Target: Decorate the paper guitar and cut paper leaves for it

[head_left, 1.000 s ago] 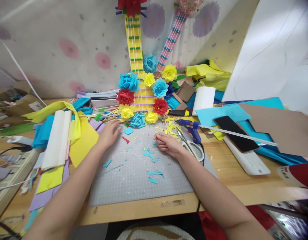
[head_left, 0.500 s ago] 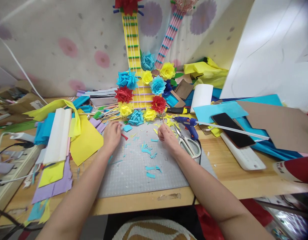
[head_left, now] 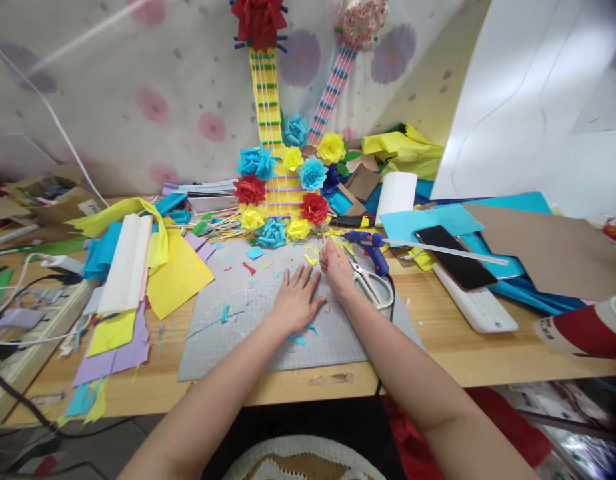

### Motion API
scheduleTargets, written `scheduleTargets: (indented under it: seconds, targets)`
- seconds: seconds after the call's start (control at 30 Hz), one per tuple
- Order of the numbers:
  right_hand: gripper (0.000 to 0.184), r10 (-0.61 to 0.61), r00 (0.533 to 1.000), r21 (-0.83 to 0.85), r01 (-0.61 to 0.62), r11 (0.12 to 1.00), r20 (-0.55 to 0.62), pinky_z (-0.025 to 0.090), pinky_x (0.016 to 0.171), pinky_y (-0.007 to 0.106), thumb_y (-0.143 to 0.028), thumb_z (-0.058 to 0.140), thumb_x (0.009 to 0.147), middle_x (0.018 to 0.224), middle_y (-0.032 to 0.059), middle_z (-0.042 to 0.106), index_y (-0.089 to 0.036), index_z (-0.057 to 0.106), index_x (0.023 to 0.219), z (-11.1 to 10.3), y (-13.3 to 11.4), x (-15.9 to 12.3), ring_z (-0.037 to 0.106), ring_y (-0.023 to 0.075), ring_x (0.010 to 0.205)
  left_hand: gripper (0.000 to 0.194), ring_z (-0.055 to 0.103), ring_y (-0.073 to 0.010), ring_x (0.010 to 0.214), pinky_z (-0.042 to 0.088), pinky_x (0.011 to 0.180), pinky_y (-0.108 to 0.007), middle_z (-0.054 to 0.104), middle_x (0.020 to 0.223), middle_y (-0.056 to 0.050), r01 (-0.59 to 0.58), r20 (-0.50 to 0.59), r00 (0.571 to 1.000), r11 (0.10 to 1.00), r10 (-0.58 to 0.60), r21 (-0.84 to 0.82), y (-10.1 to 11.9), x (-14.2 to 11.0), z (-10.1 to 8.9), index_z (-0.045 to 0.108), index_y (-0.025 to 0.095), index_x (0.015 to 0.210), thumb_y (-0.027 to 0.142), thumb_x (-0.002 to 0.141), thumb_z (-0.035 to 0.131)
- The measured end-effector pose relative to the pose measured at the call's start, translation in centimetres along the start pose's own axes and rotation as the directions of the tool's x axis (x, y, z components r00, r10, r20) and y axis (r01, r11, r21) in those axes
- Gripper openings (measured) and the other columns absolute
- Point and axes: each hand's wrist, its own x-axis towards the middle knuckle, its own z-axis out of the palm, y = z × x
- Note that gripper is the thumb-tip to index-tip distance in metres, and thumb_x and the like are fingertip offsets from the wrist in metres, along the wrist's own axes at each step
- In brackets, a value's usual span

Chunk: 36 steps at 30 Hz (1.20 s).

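My left hand [head_left: 297,301] lies flat with fingers spread on the grey cutting mat [head_left: 223,353], over small blue paper scraps [head_left: 297,339]. Beside it, my right hand [head_left: 337,268] is closed in a pinch around a thin stick [head_left: 323,235], whose tip shows just below a red paper flower [head_left: 314,209]. White-handled scissors [head_left: 372,287] lie right of that hand, close to a blue glue gun [head_left: 371,248] with a long glue stick. Behind both hands stands a yellow paper guitar [head_left: 283,193] ringed with red, blue and yellow paper flowers.
A pink guitar neck [head_left: 329,97] leans behind. At left are a yellow sheet [head_left: 174,277], a white roll of paper [head_left: 125,263] and a power strip [head_left: 38,343]. A phone [head_left: 455,257], a white power bank [head_left: 474,298] and a red-and-white cup [head_left: 588,327] sit at right.
My left hand has moved right and toward me, from the mat's far left edge to its middle, and now lies flat. Some blue scraps have shifted. My right hand keeps its pinch.
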Motion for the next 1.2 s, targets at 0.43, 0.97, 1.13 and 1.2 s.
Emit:
scheduleTargets:
  seconds: [0.43,0.97,1.13,1.2]
  targets:
    - [0.048,0.049,0.998,0.011,-0.049,0.999,-0.047,0.012,0.037,0.022,-0.065,0.044,0.074,0.047,-0.0083,0.022,-0.021,0.030,0.059,-0.2,0.3,0.2,0.017,0.0057,0.039,0.048,0.028,-0.0310,0.131,0.018,0.107,-0.051,0.037,0.138,-0.019,0.373,-0.214,0.926,0.846,-0.312,0.380,-12.1,-5.1,-5.8,0.048,0.004,0.124,0.030,0.086,0.032]
    - [0.048,0.071,0.990,0.134,-0.055,0.989,-0.122,0.007,0.036,0.021,-0.062,0.044,0.077,0.043,-0.0096,0.019,-0.021,0.030,0.057,-1.1,-0.3,0.9,0.013,0.0049,0.035,0.051,0.021,-0.0215,0.135,0.018,0.109,-0.045,0.027,0.146,-0.006,0.017,0.005,1.000,0.991,-0.018,0.135,-6.6,-1.8,-1.2,0.033,0.020,0.136,0.039,0.091,0.021]
    - [0.046,0.003,0.988,0.074,0.008,0.997,-0.153,0.010,0.037,0.021,-0.060,0.049,0.074,0.047,-0.0093,0.021,-0.021,0.030,0.058,-0.7,-0.4,0.4,0.016,0.0052,0.038,0.048,0.031,-0.0269,0.130,0.021,0.107,-0.048,0.043,0.135,-0.014,0.210,-0.182,0.969,0.943,-0.166,0.257,-12.8,-5.3,-4.2,0.049,0.010,0.124,0.034,0.089,0.026]
    - [0.045,-0.044,0.980,0.060,0.057,0.997,-0.193,0.012,0.038,0.021,-0.058,0.051,0.073,0.048,-0.0092,0.022,-0.021,0.030,0.059,-0.7,-0.5,0.3,0.017,0.0056,0.040,0.045,0.035,-0.0252,0.127,0.024,0.107,-0.043,0.047,0.132,-0.014,0.237,-0.261,0.950,0.942,-0.173,0.239,-11.4,-4.0,-4.7,0.057,0.009,0.115,0.030,0.089,0.026]
